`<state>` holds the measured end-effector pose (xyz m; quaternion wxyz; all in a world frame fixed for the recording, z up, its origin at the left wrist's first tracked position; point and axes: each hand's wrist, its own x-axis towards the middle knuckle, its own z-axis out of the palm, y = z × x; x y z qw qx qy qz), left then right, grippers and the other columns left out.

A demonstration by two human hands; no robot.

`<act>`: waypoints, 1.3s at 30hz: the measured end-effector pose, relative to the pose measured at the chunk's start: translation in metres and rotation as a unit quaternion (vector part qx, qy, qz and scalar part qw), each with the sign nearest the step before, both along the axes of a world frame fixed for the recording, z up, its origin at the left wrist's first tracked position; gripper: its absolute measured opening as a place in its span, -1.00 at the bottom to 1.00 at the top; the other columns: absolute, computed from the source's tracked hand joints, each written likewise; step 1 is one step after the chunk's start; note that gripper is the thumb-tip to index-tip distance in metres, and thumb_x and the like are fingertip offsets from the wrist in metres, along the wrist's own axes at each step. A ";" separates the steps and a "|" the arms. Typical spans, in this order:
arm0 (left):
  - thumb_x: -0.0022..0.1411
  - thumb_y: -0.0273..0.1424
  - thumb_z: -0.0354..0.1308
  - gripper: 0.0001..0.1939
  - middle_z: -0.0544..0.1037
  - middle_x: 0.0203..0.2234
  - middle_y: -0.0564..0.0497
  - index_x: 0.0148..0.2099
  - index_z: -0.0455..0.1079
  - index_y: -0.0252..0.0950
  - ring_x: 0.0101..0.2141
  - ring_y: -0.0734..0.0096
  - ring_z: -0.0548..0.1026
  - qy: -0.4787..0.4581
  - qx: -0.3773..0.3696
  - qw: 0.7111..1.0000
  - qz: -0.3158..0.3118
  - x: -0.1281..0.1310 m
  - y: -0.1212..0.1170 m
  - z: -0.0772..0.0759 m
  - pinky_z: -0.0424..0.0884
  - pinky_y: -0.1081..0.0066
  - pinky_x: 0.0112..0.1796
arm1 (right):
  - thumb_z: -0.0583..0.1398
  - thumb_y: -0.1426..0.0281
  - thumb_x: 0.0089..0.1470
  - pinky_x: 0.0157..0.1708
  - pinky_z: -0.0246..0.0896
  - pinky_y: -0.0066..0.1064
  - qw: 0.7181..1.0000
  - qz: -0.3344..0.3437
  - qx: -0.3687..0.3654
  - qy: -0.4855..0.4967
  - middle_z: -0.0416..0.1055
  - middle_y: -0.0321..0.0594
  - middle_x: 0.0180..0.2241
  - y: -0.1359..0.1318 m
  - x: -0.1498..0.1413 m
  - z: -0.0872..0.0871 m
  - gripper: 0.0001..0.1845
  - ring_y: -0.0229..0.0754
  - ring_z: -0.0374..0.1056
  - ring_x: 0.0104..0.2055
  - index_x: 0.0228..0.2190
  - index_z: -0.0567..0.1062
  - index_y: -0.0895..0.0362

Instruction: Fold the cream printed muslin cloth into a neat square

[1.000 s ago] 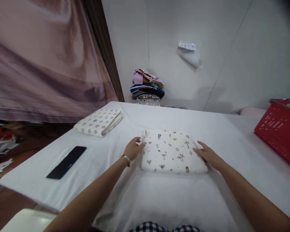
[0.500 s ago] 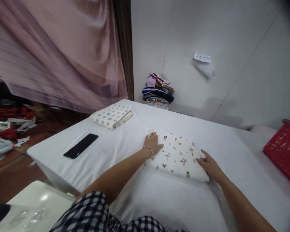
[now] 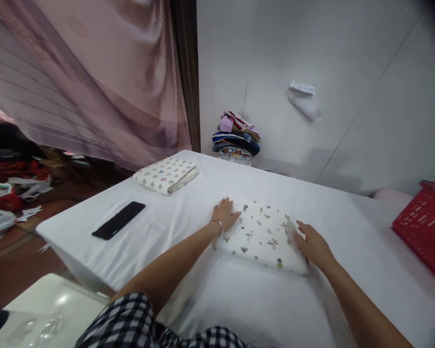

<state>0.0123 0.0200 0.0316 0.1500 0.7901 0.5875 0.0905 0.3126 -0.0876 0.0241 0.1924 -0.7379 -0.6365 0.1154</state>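
A folded white cloth (image 3: 261, 237) printed with palm trees, a flamingo and pineapples lies on the white-covered table in front of me. My left hand (image 3: 225, 215), with a bracelet at the wrist, rests flat on its upper left part, fingers spread. At the right edge, my right hand (image 3: 313, 246) holds the cloth's side with the thumb at the top layer. That edge looks slightly raised there, and some of the right fingers are hidden.
Another folded patterned cloth (image 3: 166, 175) lies at the back left, with a black phone (image 3: 119, 220) nearer me. A red basket (image 3: 426, 227) stands at the right. Beyond the table, a clothes stack (image 3: 236, 137) sits by the wall. A white stool-like surface (image 3: 54, 304) is at lower left.
My right hand has closed in on the cloth's right edge, which now looks lifted a little. My left hand stays on the cloth. The whole view has shifted slightly.
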 end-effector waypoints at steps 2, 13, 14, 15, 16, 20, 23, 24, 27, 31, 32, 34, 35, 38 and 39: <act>0.20 -0.09 -0.23 -0.37 -0.11 0.26 -0.13 0.23 0.01 -0.33 0.23 0.17 -0.16 0.014 0.024 1.000 -0.009 0.005 0.001 0.005 -0.13 0.09 0.14 | -0.05 0.20 0.12 0.04 0.06 -0.25 0.997 0.049 0.050 -0.022 0.21 -0.12 0.09 0.010 -0.015 0.009 -0.48 -0.06 0.14 0.10 0.09 0.23 0.09; 0.15 0.04 -0.32 -0.19 -0.29 0.27 -0.11 0.30 -0.17 -0.38 0.24 0.15 -0.33 0.038 -0.021 0.999 0.008 0.012 0.013 -0.013 -0.24 0.06 0.15 | -0.10 0.09 0.14 0.19 -0.48 -0.07 0.986 0.111 -0.043 -0.116 -0.20 -0.17 0.26 0.077 -0.044 -0.019 -0.37 -0.06 -0.34 0.29 0.18 0.05 0.09; 0.15 0.05 -0.32 -0.18 -0.30 0.27 -0.10 0.30 -0.18 -0.39 0.24 0.14 -0.33 0.030 -0.024 0.999 0.010 0.011 0.013 -0.013 -0.23 0.06 0.15 | -0.12 0.07 0.15 0.19 -0.47 -0.07 0.986 0.109 -0.048 -0.117 -0.21 -0.18 0.27 0.078 -0.041 -0.023 -0.36 -0.07 -0.36 0.29 0.19 0.03 0.09; 0.15 0.05 -0.31 -0.18 -0.31 0.27 -0.10 0.30 -0.18 -0.39 0.24 0.14 -0.33 0.023 -0.027 0.999 0.011 0.011 0.013 -0.013 -0.23 0.05 0.15 | -0.14 0.07 0.15 0.19 -0.47 -0.07 0.986 0.110 -0.049 -0.118 -0.23 -0.18 0.27 0.078 -0.039 -0.025 -0.35 -0.07 -0.37 0.29 0.19 0.02 0.09; 0.15 0.05 -0.31 -0.18 -0.31 0.27 -0.10 0.30 -0.18 -0.39 0.24 0.14 -0.34 0.016 -0.029 0.999 0.012 0.011 0.013 -0.013 -0.23 0.05 0.15 | -0.15 0.07 0.15 0.19 -0.47 -0.07 0.985 0.111 -0.049 -0.119 -0.24 -0.17 0.27 0.078 -0.038 -0.026 -0.35 -0.07 -0.38 0.29 0.19 0.02 0.10; 0.17 0.02 -0.26 -0.24 -0.23 0.27 -0.10 0.27 -0.09 -0.36 0.25 0.19 -0.28 -0.036 -0.032 0.999 0.016 0.009 0.020 -0.016 -0.13 0.15 0.15 | -0.11 0.07 0.14 0.19 -0.48 -0.07 0.987 0.111 -0.054 -0.098 -0.21 -0.16 0.27 0.078 -0.039 -0.022 -0.35 -0.08 -0.37 0.29 0.18 0.04 0.11; 0.22 -0.12 -0.18 -0.39 -0.01 0.24 -0.10 0.22 0.05 -0.34 0.22 0.27 -0.08 -0.097 -0.009 0.994 0.040 -0.002 0.030 -0.020 -0.05 0.32 0.15 | -0.09 0.11 0.14 0.20 -0.43 -0.06 0.994 0.095 -0.036 -0.038 -0.18 -0.14 0.26 0.077 -0.036 -0.015 -0.39 -0.07 -0.35 0.29 0.16 0.10 0.11; 0.22 -0.17 -0.14 -0.43 0.07 0.21 -0.11 0.20 0.09 -0.35 0.20 0.28 0.00 -0.119 0.003 0.991 0.059 -0.007 0.033 -0.021 -0.03 0.36 0.14 | -0.09 0.13 0.15 0.20 -0.41 -0.07 0.996 0.081 -0.020 -0.014 -0.17 -0.13 0.26 0.076 -0.034 -0.013 -0.40 -0.06 -0.35 0.29 0.15 0.12 0.14; 0.20 -0.27 -0.06 -0.53 0.29 0.09 -0.15 0.12 0.22 -0.37 0.09 0.26 0.23 -0.170 0.020 0.977 0.125 -0.023 0.039 -0.020 0.08 0.38 0.08 | -0.07 0.20 0.14 0.21 -0.31 -0.14 0.998 0.022 0.026 0.054 -0.09 -0.08 0.24 0.070 -0.021 -0.012 -0.44 -0.06 -0.30 0.29 0.11 0.19 0.21; 0.18 -0.22 -0.03 -0.57 0.41 -0.04 -0.17 0.01 0.31 -0.38 -0.07 0.27 0.38 -0.195 0.003 0.969 0.151 -0.030 0.045 -0.014 0.22 0.39 -0.05 | -0.01 0.21 0.11 0.15 -0.08 -0.21 0.991 -0.066 0.032 0.115 0.14 -0.05 0.15 0.063 -0.003 -0.016 -0.45 -0.03 0.03 0.19 0.07 0.27 0.22; 0.17 -0.20 -0.01 -0.56 0.42 -0.06 -0.16 0.00 0.32 -0.38 -0.08 0.26 0.39 -0.196 -0.001 0.969 0.150 -0.028 0.047 -0.012 0.23 0.40 -0.06 | 0.01 0.21 0.09 0.12 -0.03 -0.22 0.988 -0.086 0.032 0.125 0.21 -0.05 0.11 0.062 0.000 -0.017 -0.46 -0.03 0.12 0.14 0.06 0.29 0.22; 0.13 -0.16 0.04 -0.54 0.44 -0.08 -0.16 -0.03 0.33 -0.38 -0.08 0.25 0.39 -0.190 -0.009 0.970 0.151 -0.023 0.052 -0.010 0.23 0.41 -0.08 | 0.03 0.25 0.07 0.05 0.08 -0.25 0.983 -0.116 0.035 0.140 0.33 -0.07 0.02 0.062 0.005 -0.019 -0.48 -0.06 0.25 0.03 0.03 0.32 0.22; 0.10 -0.13 0.06 -0.52 0.45 -0.09 -0.16 -0.04 0.33 -0.37 -0.08 0.24 0.39 -0.180 -0.015 0.971 0.157 -0.019 0.055 -0.010 0.23 0.41 -0.10 | 0.04 0.27 0.06 0.01 0.12 -0.27 0.981 -0.125 0.041 0.145 0.37 -0.10 -0.03 0.062 0.007 -0.020 -0.50 -0.08 0.29 -0.02 0.03 0.33 0.22; 0.09 -0.10 0.07 -0.50 0.45 -0.10 -0.19 -0.05 0.31 -0.38 -0.08 0.21 0.39 -0.140 -0.037 0.974 0.175 -0.011 0.064 -0.010 0.25 0.40 -0.15 | 0.04 0.32 0.05 -0.05 0.16 -0.36 0.981 -0.131 0.047 0.132 0.43 -0.12 -0.11 0.067 0.010 -0.022 -0.53 -0.15 0.34 -0.08 -0.01 0.37 0.24; 0.09 -0.10 0.06 -0.50 0.45 -0.10 -0.19 -0.05 0.30 -0.37 -0.09 0.20 0.40 -0.131 -0.041 0.974 0.181 -0.009 0.067 -0.011 0.26 0.39 -0.16 | 0.04 0.32 0.05 -0.06 0.15 -0.38 0.982 -0.132 0.046 0.124 0.44 -0.12 -0.11 0.069 0.011 -0.022 -0.54 -0.16 0.34 -0.08 -0.03 0.39 0.24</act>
